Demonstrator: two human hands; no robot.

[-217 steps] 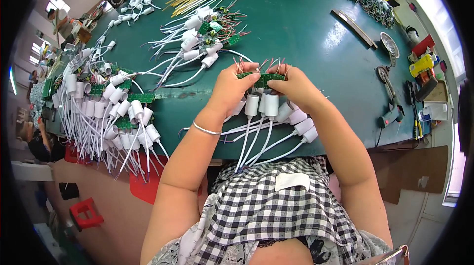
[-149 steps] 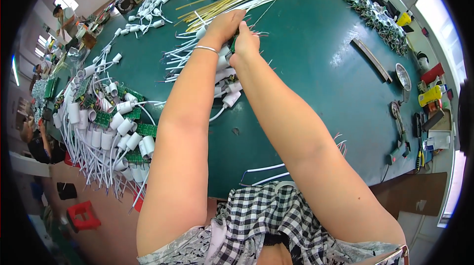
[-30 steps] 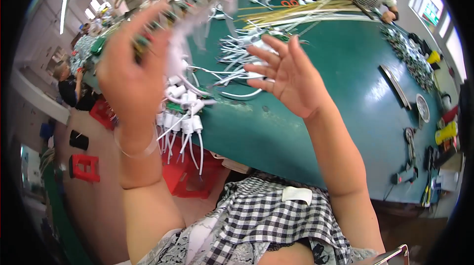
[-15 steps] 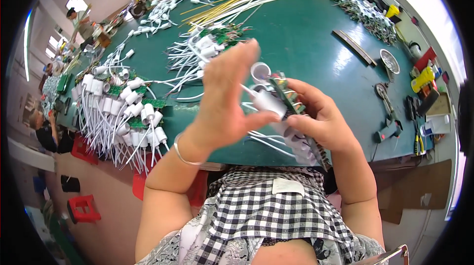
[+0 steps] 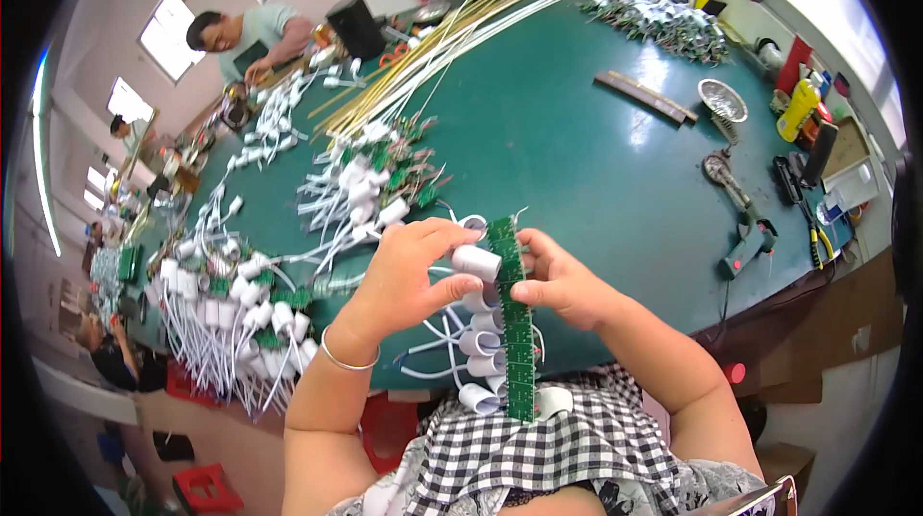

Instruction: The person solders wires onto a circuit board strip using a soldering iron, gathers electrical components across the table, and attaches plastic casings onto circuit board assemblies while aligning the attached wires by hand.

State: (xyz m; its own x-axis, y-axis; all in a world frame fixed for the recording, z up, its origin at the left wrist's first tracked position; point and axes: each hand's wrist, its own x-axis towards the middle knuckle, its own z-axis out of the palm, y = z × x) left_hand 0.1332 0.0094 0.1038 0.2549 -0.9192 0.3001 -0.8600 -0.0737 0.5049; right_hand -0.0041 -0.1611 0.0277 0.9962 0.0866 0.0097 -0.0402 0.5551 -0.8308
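Observation:
A long green circuit board strip (image 5: 520, 362) stands nearly upright in front of my apron, with my right hand (image 5: 569, 283) closed on its upper right edge, thumb on the face. Between the thumb and fingers of my left hand (image 5: 402, 271) is a white cylindrical cap (image 5: 476, 262), held against the strip's left edge. Further white caps (image 5: 481, 343) with white cables line that same side lower down, and the lowest cap (image 5: 478, 399) is beside the strip's bottom end. How the caps join the board is hidden.
White-capped boards with cables (image 5: 231, 314) are heaped at the table's left edge, another heap (image 5: 370, 179) farther in. Yellow and white rods (image 5: 404, 64) lie beyond. A green-handled heat tool (image 5: 748, 245), metal bowl (image 5: 721, 100) and metal bars (image 5: 644, 97) are on the right. Co-workers sit across.
My left hand has come down from a raised, blurred position onto a white cap. The board strip has turned so its flat green face shows. My view has shifted too.

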